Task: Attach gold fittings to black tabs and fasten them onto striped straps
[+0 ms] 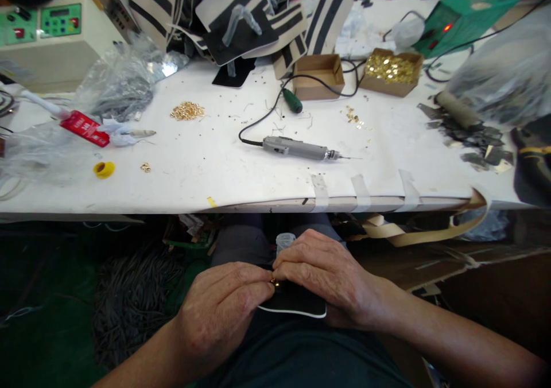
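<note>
A black panel with a white edge (301, 306) lies over my lap below the table's front edge. My left hand (224, 302) is closed, its thumb and forefinger pinching a small gold metal fitting (276, 283) on the panel. My right hand (327, 273) is closed over the panel's far and right side, its fingertips meeting those of my left hand at the fitting. A crumpled clear plastic wrap (284, 241) stands up behind the right fingers. How the fitting joins the panel is hidden by my fingers.
On the white table (206, 170) lie a grey electric screwdriver (297, 148), a green-handled tool (292, 101), a gold fittings pile (187, 111), a red glue bottle (86, 128) and yellow tape (104, 170). Behind are cardboard boxes (318, 78) and striped panels (232, 3).
</note>
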### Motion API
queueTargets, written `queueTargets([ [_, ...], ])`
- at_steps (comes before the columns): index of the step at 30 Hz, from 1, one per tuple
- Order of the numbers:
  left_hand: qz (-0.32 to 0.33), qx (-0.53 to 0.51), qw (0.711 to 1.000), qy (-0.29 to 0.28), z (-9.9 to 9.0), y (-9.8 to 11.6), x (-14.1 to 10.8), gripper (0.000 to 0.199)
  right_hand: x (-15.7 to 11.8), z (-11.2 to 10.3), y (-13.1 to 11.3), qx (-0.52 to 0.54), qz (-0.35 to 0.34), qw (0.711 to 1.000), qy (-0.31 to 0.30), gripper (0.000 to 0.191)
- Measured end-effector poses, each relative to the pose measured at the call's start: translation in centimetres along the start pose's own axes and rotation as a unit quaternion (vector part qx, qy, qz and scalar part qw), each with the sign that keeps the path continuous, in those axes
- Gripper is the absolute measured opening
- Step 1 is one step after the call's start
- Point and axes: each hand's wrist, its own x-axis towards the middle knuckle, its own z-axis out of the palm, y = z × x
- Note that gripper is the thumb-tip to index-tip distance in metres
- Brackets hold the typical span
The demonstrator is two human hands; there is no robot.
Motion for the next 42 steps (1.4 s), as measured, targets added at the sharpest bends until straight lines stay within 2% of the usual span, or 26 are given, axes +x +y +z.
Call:
queueTargets([
  [5,-0.045,0.006,0.999,0.005,-0.3,-1.8,1.3,0.019,1.5,-0.3,1.3,0.026,0.042,0.998,0.034,0.027],
  [8,-0.167,0.003,0.986,-0.027,-1.0,-4.3,3.6,0.008,3.5,-1.1,3.2,0.045,0.082,0.994,0.058,0.015],
  [11,-0.306,-0.045,0.948,-0.07,-1.7,-7.7,6.3,0.008,6.0,-2.1,5.6,0.044,0.183,0.98,0.057,0.013],
  [13,-0.356,-0.078,0.928,-0.081,-2.0,-10.1,7.9,0.014,7.5,-2.7,7.3,0.055,0.253,0.965,0.04,0.017],
  [16,-0.402,-0.131,0.902,-0.086,-1.9,-13.5,9.4,0.02,9.4,-3.0,9.6,0.097,0.322,0.941,0.019,0.021],
  [21,-0.425,-0.174,0.883,-0.093,-1.3,-17.4,10.3,0.023,11.2,-2.8,12.5,0.134,0.406,0.904,-0.004,0.023],
  [29,-0.457,-0.185,0.86,-0.131,-0.4,-20.6,11.0,0.023,13.0,-2.6,14.2,0.072,0.445,0.892,-0.028,0.024],
  [33,-0.449,-0.145,0.865,-0.168,-0.5,-21.3,11.9,0.018,13.8,-2.7,14.1,0.037,0.462,0.885,-0.04,0.026],
  [37,-0.411,-0.078,0.885,-0.205,-1.1,-21.3,12.9,0.016,14.1,-2.6,14.0,0.021,0.475,0.879,-0.048,0.023],
  [42,-0.373,0.013,0.903,-0.212,-1.5,-20.5,12.9,0.012,14.2,-2.2,14.2,-0.001,0.482,0.875,-0.047,0.02],
])
